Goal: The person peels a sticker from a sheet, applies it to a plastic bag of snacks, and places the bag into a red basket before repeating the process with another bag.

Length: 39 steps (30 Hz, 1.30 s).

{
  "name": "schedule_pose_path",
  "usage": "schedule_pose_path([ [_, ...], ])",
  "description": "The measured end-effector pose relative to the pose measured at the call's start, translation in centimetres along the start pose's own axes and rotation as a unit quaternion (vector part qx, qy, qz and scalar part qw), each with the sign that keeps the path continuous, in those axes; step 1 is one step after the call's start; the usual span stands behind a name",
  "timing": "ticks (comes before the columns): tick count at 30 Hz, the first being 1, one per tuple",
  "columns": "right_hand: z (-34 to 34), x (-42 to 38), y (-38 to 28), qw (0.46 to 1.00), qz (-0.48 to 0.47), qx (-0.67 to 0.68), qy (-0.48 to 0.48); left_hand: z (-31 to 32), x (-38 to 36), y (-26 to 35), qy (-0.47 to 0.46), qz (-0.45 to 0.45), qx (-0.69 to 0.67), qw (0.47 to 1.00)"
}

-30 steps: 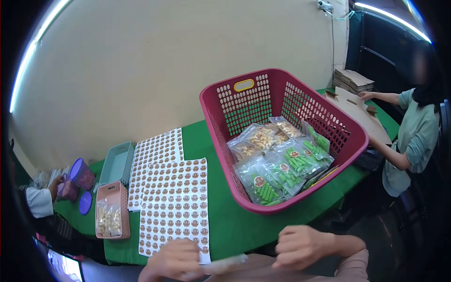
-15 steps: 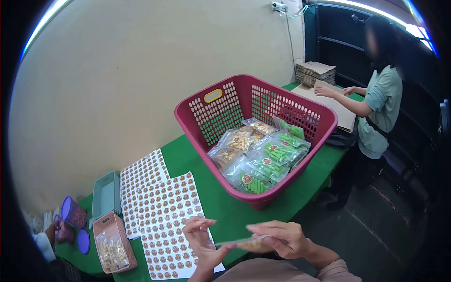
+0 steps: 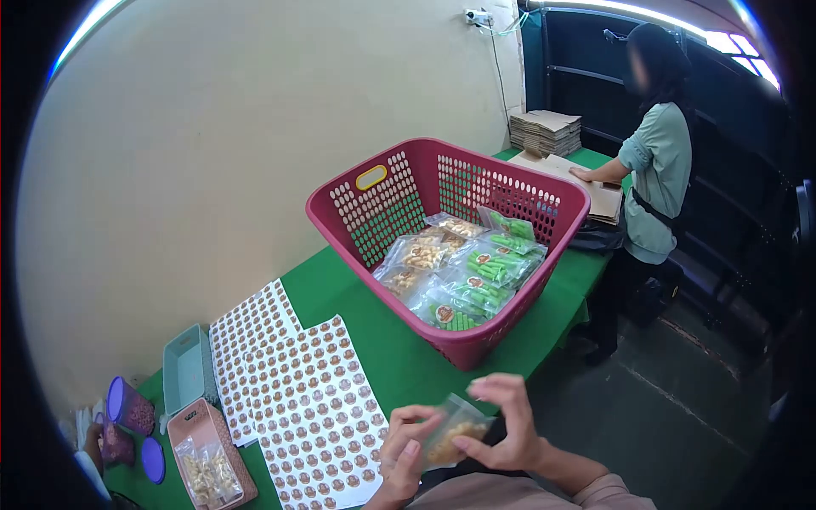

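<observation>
A small clear bag of light brown snacks (image 3: pixel 455 432) is tilted upright between my hands at the bottom centre. My right hand (image 3: pixel 510 425) grips its right side, thumb across the front. My left hand (image 3: pixel 410 450) is curled at the bag's left edge, its fingertips close to the plastic. Just beyond stands a large maroon basket (image 3: pixel 459 340) holding several bags of green snack sticks (image 3: pixel 489 265) and bags of pale snacks (image 3: pixel 422 252). White sheets of round stickers (image 3: pixel 319 416) lie on the green table left of my hands.
A pink basket (image 3: pixel 234 442) with snack bags and a teal basket (image 3: pixel 189 370) stand at left, beside purple-lidded containers (image 3: pixel 129 406) and another person's hand (image 3: pixel 93 438). A co-worker (image 3: pixel 659 170) stands at right by stacked cardboard (image 3: pixel 546 133).
The bag has turned from nearly flat to upright, facing the camera. My left hand has moved right, closer to it. The view has shifted slightly, and the co-worker's arms are lower on the cardboard.
</observation>
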State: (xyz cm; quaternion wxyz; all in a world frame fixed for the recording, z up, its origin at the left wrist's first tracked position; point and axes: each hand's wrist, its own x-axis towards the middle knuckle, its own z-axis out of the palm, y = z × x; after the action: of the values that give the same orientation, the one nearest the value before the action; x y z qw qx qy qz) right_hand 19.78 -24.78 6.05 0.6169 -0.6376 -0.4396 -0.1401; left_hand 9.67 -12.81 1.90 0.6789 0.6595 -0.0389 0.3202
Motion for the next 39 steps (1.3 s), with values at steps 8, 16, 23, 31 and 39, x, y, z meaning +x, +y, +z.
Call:
schedule_pose_path([
  [8,-3.0,4.5,-0.7,0.932,-0.036,0.169,-0.317,-0.7,3.4,2.9,-0.115,0.121,0.038,0.985],
  [16,-5.7,8.2,-1.2,0.891,-0.225,0.033,-0.392,-0.2,7.9,8.1,-0.262,0.217,0.339,0.877],
  [23,-8.5,14.6,1.8,0.863,-0.286,0.041,-0.415,1.0,12.0,8.1,-0.225,0.199,0.355,0.885],
  [31,-10.2,26.0,7.3,0.931,0.013,0.234,-0.280,3.0,20.1,6.9,0.085,0.220,0.157,0.959],
  [39,-6.3,32.9,13.8,0.898,0.040,0.296,-0.322,5.2,29.0,0.9,0.106,0.106,0.335,0.930],
])
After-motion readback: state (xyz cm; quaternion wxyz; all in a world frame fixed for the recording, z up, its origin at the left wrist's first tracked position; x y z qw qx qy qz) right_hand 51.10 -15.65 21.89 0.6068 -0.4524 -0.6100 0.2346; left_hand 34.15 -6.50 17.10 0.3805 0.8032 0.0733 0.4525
